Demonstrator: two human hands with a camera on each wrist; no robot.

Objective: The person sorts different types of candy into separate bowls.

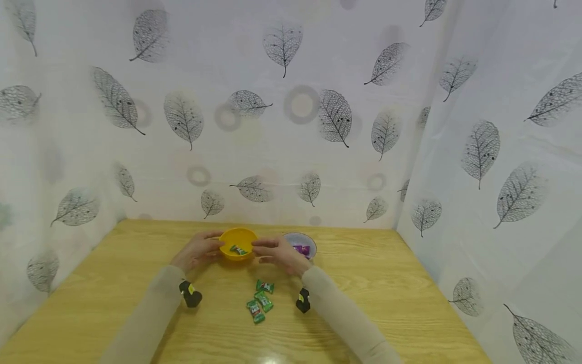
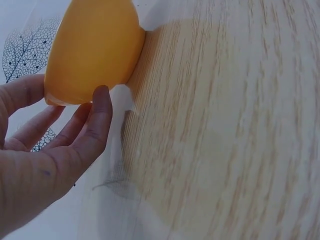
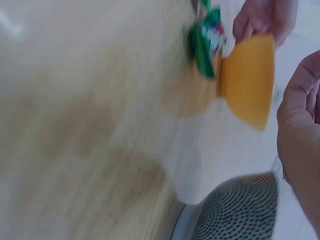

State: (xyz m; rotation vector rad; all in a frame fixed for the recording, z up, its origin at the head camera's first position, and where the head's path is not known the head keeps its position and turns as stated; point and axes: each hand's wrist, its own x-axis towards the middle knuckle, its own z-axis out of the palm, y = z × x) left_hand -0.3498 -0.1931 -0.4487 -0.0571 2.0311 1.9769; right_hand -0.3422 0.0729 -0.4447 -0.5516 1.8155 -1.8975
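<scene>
A yellow bowl (image 1: 236, 235) stands on the table with a green-wrapped candy (image 1: 238, 249) inside. My left hand (image 1: 200, 251) holds its left side; in the left wrist view, one fingertip presses the bowl's outer wall (image 2: 95, 45) while another finger meets the rim. At the opposite side is my right hand (image 1: 281, 254), its fingers stretched toward the rim. The right wrist view has this hand (image 3: 302, 115) with bent fingers beside the bowl (image 3: 250, 80), a gap between them. Three green-wrapped candies (image 1: 263, 301) lie on the wood in front of the bowl.
Behind my right hand is a pale bowl (image 1: 293, 236) with purple-wrapped candies (image 1: 303, 249) in it; its outside (image 3: 240, 210) looks dark and ribbed from the right wrist. Leaf-printed curtains (image 1: 291, 151) enclose the wooden table (image 1: 386, 303) at the back and sides.
</scene>
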